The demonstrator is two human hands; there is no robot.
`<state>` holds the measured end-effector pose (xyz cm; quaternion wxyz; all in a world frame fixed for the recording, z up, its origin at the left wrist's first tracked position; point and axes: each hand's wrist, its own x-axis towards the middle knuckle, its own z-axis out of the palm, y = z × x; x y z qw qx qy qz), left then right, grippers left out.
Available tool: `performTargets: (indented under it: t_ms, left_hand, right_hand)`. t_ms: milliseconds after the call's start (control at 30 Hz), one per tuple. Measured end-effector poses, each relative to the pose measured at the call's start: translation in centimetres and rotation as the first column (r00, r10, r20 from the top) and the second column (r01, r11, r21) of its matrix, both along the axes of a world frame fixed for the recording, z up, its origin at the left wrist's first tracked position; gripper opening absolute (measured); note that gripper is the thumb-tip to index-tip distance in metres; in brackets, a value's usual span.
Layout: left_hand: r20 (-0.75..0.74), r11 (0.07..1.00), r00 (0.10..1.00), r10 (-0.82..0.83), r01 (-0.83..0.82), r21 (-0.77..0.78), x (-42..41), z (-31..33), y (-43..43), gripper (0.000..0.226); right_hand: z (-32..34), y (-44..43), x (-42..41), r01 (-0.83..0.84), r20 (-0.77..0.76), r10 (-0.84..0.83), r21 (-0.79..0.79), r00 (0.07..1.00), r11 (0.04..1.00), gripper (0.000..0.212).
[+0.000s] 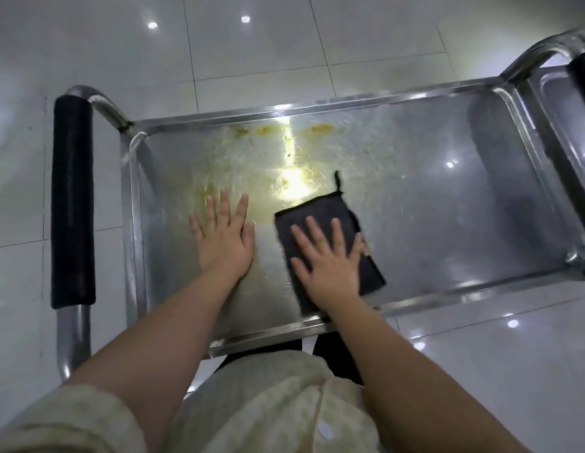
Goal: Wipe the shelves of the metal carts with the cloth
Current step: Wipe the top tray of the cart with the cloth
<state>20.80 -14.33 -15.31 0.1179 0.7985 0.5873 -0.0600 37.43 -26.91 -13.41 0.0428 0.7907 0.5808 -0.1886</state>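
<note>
A stainless-steel cart's top shelf (447, 207) was seen from above, its raised rim and brushed metal lit by a bright glare near the middle. Yellow-green smears (268, 158) were spread across the shelf's left half and along its far edge, while the right half was seen mirror-bright. A dark grey cloth (314, 207), folded to a rectangle with a small hanging loop (337, 181) at its far corner, was laid on the shelf near the front rim, just right of the smears. The right hand (328, 259) was pressed flat on the cloth, fingers straight and spread, nothing gripped. The left hand (224, 238) was laid palm-down on the bare metal beside it, fingers likewise straight, holding nothing. A black foam grip (72, 201) was fitted on the cart's tubular handle at left. A second metal cart (552, 89) was parked against the right end. Glossy white floor tiles (252, 44), dotted with reflected ceiling lights, were seen all around. Cream sleeves (72, 420) were pushed up the forearms.
</note>
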Motion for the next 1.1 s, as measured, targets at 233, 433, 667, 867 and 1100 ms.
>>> performTargets:
  t_ms: [233,433,667,867,1100]
  left_hand:
    - [0.022,1.0,1.0,-0.001,0.001,-0.007,-0.2,-0.4,-0.3,0.057]
    - [0.02,1.0,1.0,-0.011,0.011,-0.008,-0.3,-0.2,-0.2,0.056]
    - [0.005,0.999,1.0,-0.007,0.007,-0.051,-0.2,1.1,0.1,0.059]
    - [0.002,0.999,0.999,-0.04,0.04,0.012,-0.1,2.0,3.9,0.056]
    - [-0.015,0.996,0.996,-0.087,0.087,-0.018,-0.6,0.5,7.4,0.053]
  right_hand:
    - [0.6,-3.7,16.3,0.661,0.125,-0.651,-0.068,0.749,0.747,0.057]
    - [0.4,1.5,10.0,0.645,0.086,-0.641,-0.038,0.763,0.763,0.058]
    - [0.4,6.1,-6.0,-0.108,-0.011,0.108,-0.023,0.994,0.994,0.057]
    - [0.3,6.0,-2.9,-0.068,0.002,0.068,0.012,0.998,0.998,0.057]
    - [0.4,3.8,12.7,0.407,0.097,-0.401,-0.057,0.911,0.912,0.057]
